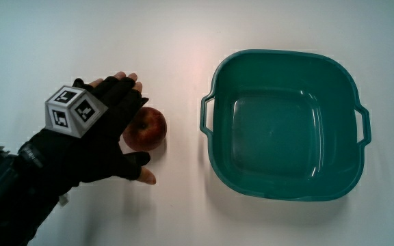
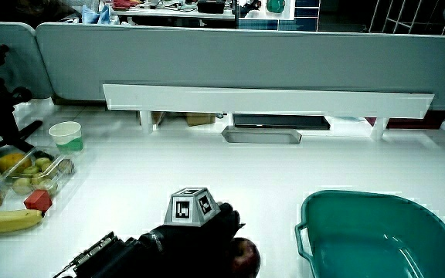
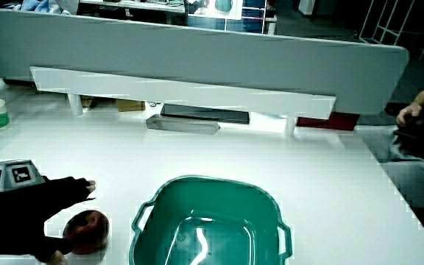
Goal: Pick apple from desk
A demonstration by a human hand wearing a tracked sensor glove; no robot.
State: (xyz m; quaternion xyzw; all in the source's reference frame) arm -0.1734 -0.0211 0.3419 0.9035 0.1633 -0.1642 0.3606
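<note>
So the gloved hand is right up against the small red apple on the white counter. In the main view the fingers reach along the apple's edge that's farther from the person, and the thumb sticks out on the nearer edge, so the apple sits in the crook between them. The hand looks spread and loose to me, cupped round the fruit but not clamped on it. The apple is sitting on the counter, not lifted.

The patterned black-and-white cube rides on the back of the glove, and the dark-sleeved forearm comes in from the counter's edge nearest the person.

Just beside the apple, with a clear strip of counter between them, is a big teal plastic basin with rounded corners and two handles. Nothing in it that I can see.

In both side views the hand covers part of the apple, with the basin next to it.

In a side view there's also a yellow banana, a small red block, a clear tub of fruit and a white cup with green inside, all well apart from the apple. The grey low partition runs along the back.
</note>
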